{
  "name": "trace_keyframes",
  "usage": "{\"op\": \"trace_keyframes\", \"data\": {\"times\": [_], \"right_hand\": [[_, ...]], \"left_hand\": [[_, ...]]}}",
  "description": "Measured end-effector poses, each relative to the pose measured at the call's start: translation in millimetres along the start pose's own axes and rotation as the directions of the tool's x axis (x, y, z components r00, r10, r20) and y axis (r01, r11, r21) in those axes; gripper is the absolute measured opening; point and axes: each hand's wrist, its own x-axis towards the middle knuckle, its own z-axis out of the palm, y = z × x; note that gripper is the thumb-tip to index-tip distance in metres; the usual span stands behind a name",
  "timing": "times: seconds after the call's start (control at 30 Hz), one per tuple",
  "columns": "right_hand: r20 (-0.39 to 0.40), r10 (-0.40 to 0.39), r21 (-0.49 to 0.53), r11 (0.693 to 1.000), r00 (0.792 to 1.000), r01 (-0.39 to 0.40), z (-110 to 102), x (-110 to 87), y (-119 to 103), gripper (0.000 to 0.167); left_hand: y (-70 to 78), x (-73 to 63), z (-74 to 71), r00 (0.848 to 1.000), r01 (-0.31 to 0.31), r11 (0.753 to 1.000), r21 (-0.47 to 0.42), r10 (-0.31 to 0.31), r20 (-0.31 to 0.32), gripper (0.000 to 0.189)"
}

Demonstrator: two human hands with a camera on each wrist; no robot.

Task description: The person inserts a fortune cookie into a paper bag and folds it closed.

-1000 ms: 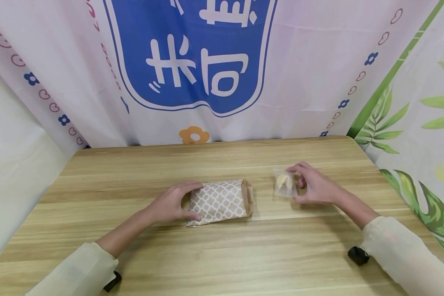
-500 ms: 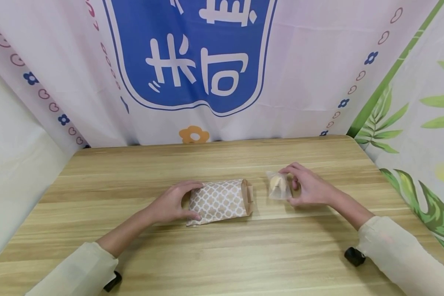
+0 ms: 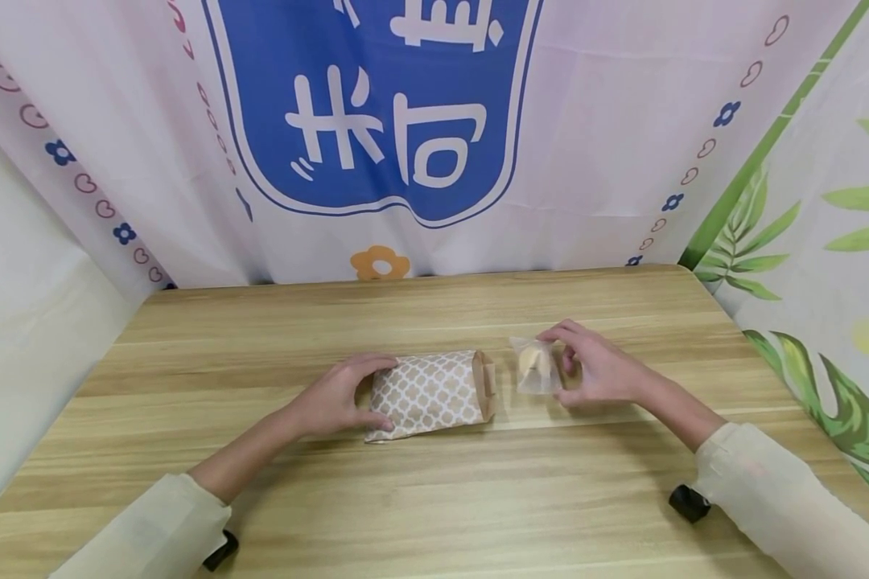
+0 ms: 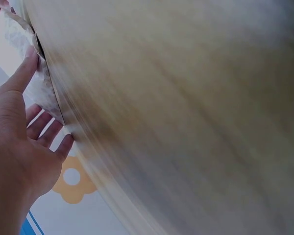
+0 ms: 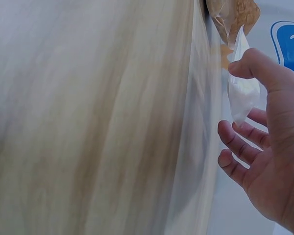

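**On the wooden table [image 3: 420,507], a clear packet [image 3: 536,368] just short of a paper bag's [image 3: 426,394] mouth [image 3: 487,386]**

My left hand [image 3: 340,398] grips the bag's far-left end, thumb on the near edge and forefinger on the far one; the bag lies on its side, mouth turned to the right. With my right hand [image 3: 599,368] I pinch the packet by its right side between thumb and forefinger, a pale, folded-looking piece showing through. It sits beside the mouth, apart from it; I cannot tell whether its lower edge touches the wood.

If the packet is to go in, I'd judge the bag wants only a light hold, enough to stop it sliding without crushing the paper. The fit looks fairly close, so I should line both corners up inside the rim and lead with the free edge. The filling may be brittle; better to pinch only the wrapper.

The tabletop is pale, with grain running crosswise and rounded far corners. Behind it hangs a white curtain [image 3: 594,145] with a blue emblem [image 3: 384,80] and an orange flower [image 3: 365,264]; leaf-printed cloth [image 3: 840,354] drops on my right, whitish cloth [image 3: 36,233] on my left.
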Motion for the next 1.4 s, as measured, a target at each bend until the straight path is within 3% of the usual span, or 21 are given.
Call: {"op": "trace_keyframes", "data": {"times": [0.7,1.4], "right_hand": [[0.018,-0.131,-0.022,0.991,0.991,0.131,12.2,8.1,-25.6,0.077],[0.067,-0.098,-0.051,0.994,0.993,0.101,10.5,17.6,-39.4,0.071]], "left_hand": [[-0.8,-0.5,1.4,1.000,-0.002,1.000,-0.003,0.002,-0.001,0.085],[-0.2,-0.1,0.5,1.000,0.005,1.000,0.005,-0.005,0.007,0.086]]}}
